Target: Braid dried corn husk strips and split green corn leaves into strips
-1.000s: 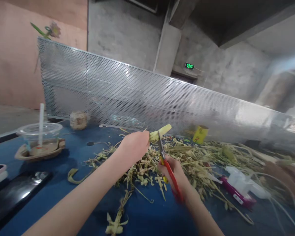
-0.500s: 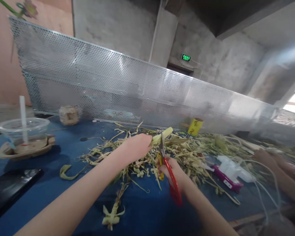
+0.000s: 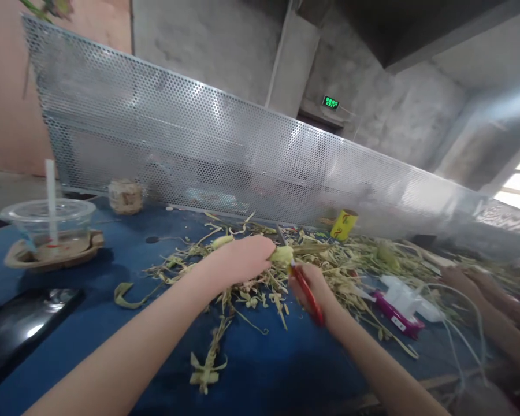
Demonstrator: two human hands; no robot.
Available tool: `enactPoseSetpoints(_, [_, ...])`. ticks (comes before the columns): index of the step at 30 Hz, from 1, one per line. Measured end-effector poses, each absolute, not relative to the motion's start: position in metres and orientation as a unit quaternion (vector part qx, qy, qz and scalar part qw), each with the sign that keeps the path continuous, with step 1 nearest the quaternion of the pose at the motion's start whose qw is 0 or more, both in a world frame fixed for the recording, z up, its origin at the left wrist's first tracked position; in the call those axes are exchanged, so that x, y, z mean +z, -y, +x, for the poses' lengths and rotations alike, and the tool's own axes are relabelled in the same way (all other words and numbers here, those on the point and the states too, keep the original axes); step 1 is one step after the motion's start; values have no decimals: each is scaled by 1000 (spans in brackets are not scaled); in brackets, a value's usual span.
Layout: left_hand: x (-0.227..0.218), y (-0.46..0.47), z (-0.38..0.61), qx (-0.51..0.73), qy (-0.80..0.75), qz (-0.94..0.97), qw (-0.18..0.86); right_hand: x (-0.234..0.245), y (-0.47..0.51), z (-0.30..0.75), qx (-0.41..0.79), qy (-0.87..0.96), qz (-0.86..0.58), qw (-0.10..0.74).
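Note:
My left hand (image 3: 256, 255) is closed around a pale green roll of husk (image 3: 282, 255), whose blunt end sticks out to the right. My right hand (image 3: 315, 282) grips a pair of scissors (image 3: 308, 294) by the red handles. Their blades run up beside the roll's end; part of them is hidden behind it, so I cannot tell whether they touch it. Beneath both hands spreads a pile of dry husk strips (image 3: 342, 271). Nearer me on the blue table (image 3: 260, 370) lies a knotted husk piece (image 3: 205, 370).
At left stand a lidded plastic cup with a straw (image 3: 47, 231) in a cardboard holder and a black phone (image 3: 30, 323). A yellow can (image 3: 344, 224), a purple-and-white glue gun (image 3: 398, 315) with its cord and another person's hands (image 3: 468, 289) are to the right. A perforated metal screen (image 3: 177, 138) stands behind.
The scissor handles have come together and risen slightly. Less of the roll sticks out from my left hand, and its end sits lower. The view has shifted a little.

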State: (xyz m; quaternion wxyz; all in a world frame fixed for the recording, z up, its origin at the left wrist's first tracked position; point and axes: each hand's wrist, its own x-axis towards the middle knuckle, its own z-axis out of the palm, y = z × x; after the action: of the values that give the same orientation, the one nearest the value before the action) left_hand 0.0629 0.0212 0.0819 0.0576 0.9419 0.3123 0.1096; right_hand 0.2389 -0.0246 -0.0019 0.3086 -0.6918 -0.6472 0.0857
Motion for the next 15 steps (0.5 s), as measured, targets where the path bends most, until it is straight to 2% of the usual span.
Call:
enactPoseSetpoints(3, [89,-32,48,119,-327,936,60,6,18,255,66,590,-752,285])
enactPoseSetpoints(8, [100,-43,25,158,-318,922,155,14,15,285,7,551,-811,196])
enactPoseSetpoints(10, [101,-38,26,197,-328,915,130,10,13,288,7,544,-826,146])
enactPoseSetpoints(13, [97,-24,39,127,-286,950,21,0,10,283,32,553,-831,58])
enactPoseSetpoints(15, [93,-15,49,118,-289,950,-8,-6,8,277,42,563,-825,1])
